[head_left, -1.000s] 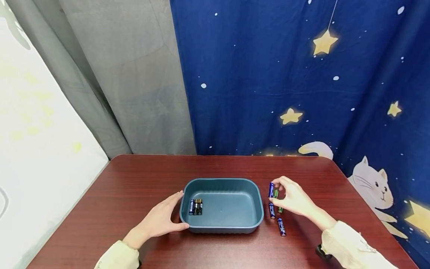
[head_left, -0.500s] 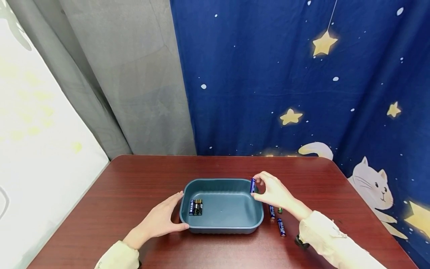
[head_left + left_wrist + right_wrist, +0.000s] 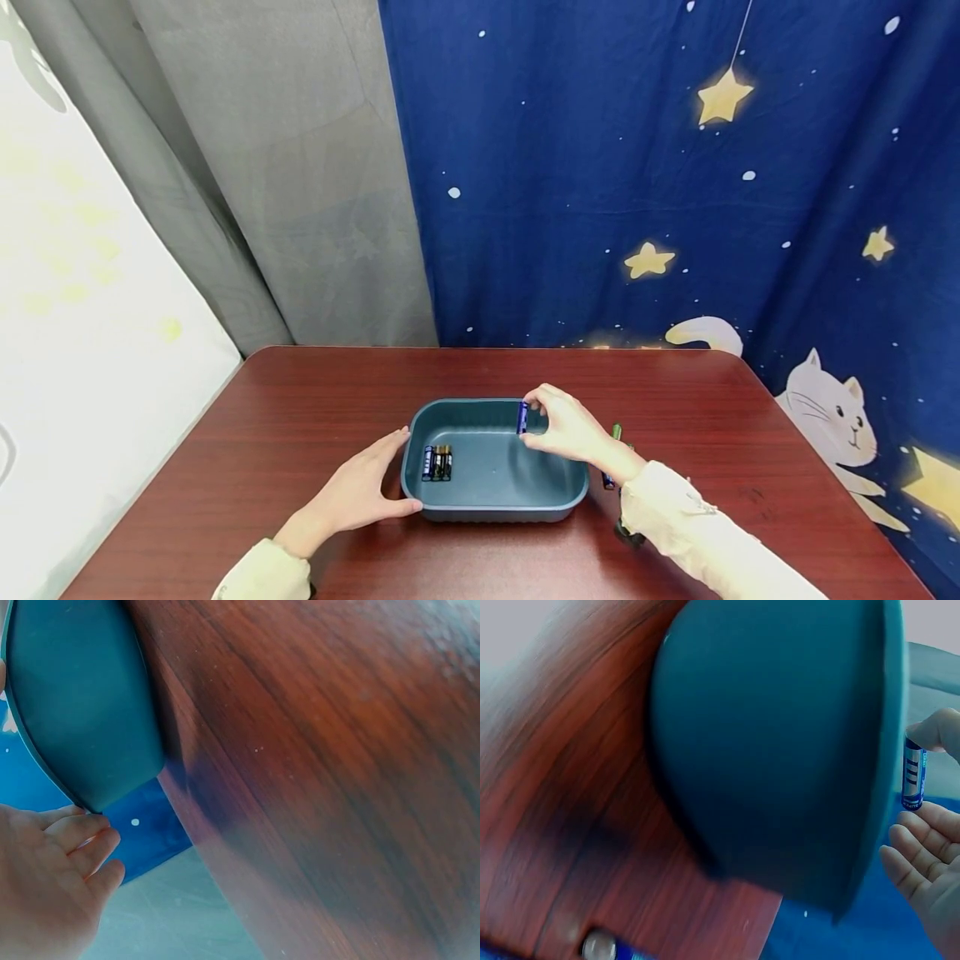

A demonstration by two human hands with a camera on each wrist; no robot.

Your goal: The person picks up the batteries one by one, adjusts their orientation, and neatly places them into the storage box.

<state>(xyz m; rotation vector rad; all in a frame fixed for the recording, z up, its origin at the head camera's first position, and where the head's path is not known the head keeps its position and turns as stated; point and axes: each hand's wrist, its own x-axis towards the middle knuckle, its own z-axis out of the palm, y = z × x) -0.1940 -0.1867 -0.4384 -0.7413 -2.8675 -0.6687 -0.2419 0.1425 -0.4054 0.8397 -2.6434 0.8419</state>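
Note:
A blue battery point(image 3: 522, 417) is pinched by its two ends between the thumb and fingertips of my right hand point(image 3: 566, 427), over the right half of a teal plastic tub point(image 3: 495, 507). In the right wrist view the battery point(image 3: 913, 774) shows beyond the tub's wall point(image 3: 772, 735). My left hand point(image 3: 358, 487) is spread at the tub's left end, thumb at the front corner and fingertips at the back one. The left wrist view has its fingers point(image 3: 81, 831) fairly straight against the rim. Several batteries point(image 3: 437, 462) lie side by side inside the tub, toward the left.
On the wooden table point(image 3: 322, 383), right of the tub, lie a green battery point(image 3: 617, 431) and a blue battery point(image 3: 608, 481), partly hidden by my right forearm. Grey and dark blue curtains point(image 3: 570, 167) hang behind the table.
My right hand has lifted a blue battery from the group on the table and carried it left over the tub. The left hand has stayed at the tub's left end.

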